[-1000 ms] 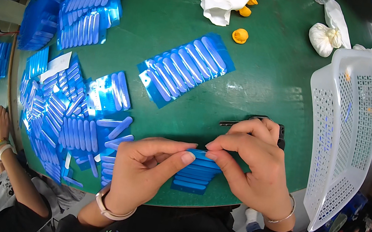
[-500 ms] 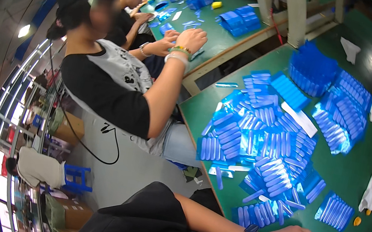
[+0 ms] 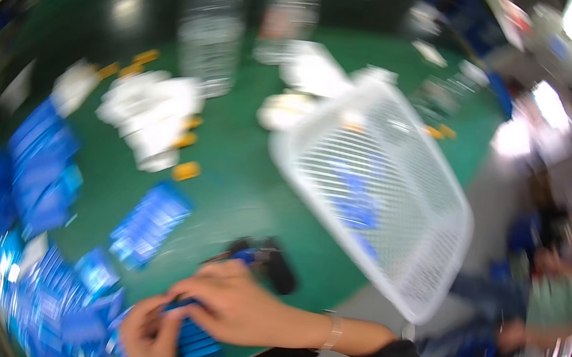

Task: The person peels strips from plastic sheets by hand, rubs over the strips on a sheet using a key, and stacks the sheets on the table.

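Observation:
Side by side at the table's near edge, my left hand (image 3: pixel 151 343) and my right hand (image 3: pixel 231 304) are both closed, fingertips meeting at a blue strip pack (image 3: pixel 198 344). The pack has a row of slim ridges and is partly covered by my fingers. Motion blur hides the finer detail. Just beyond my right hand lies a dark object (image 3: pixel 278 268) with a blue part, too smeared to name. A separate blue strip pack (image 3: pixel 151 224) lies flat on the green table (image 3: pixel 239 186), ahead of my left hand. To the left spreads a heap of blue strip packs (image 3: pixel 61 300).
A white mesh basket (image 3: pixel 290 153) with some blue pieces inside stands to the right, overhanging the edge. Crumpled white cloths (image 3: pixel 153 111) and small orange-yellow pieces (image 3: pixel 186 171) lie farther back. Clear bottles (image 3: pixel 211 30) stand behind. A person (image 3: pixel 557 299) sits at far right.
My view has swung sharply to the right, bringing the basket and bottles in and taking the co-workers on the left out. Both hands stay together at the pack.

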`<state>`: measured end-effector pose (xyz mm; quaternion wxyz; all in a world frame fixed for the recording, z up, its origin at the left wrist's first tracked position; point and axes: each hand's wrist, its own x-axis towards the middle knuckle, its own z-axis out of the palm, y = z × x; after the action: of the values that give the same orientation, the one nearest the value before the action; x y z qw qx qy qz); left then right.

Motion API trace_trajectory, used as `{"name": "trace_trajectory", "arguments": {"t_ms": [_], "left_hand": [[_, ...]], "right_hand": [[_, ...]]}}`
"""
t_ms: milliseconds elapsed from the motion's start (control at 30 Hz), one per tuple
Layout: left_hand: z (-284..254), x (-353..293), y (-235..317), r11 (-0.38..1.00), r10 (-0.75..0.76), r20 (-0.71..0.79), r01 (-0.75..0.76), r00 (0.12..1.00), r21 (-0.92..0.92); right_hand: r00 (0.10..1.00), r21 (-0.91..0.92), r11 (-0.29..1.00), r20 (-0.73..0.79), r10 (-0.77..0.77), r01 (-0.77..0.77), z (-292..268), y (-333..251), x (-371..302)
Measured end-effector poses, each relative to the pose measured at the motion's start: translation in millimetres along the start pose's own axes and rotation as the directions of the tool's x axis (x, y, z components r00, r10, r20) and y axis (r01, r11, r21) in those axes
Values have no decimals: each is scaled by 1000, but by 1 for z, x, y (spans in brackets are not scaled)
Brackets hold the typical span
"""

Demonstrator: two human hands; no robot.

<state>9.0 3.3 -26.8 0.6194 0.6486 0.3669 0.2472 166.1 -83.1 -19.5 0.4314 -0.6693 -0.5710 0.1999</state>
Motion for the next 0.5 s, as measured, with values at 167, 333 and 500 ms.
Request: {"name": "trace_trajectory", "arguments": {"t_ms": [167,333,500], "left_hand": [[15,4,28,890,233,79,-245,969,385],[19,-8,31,735,444,93,-421,891,532],[3,-5,4,934,177,-100,-136,979,330]], "right_hand": [[978,93,974,47,203,-207,-13,2,-13],[978,102,973,1,209,-208,-10,-8,-16],[966,35,966,-32,258,-257,-12,-11,-14]]}}
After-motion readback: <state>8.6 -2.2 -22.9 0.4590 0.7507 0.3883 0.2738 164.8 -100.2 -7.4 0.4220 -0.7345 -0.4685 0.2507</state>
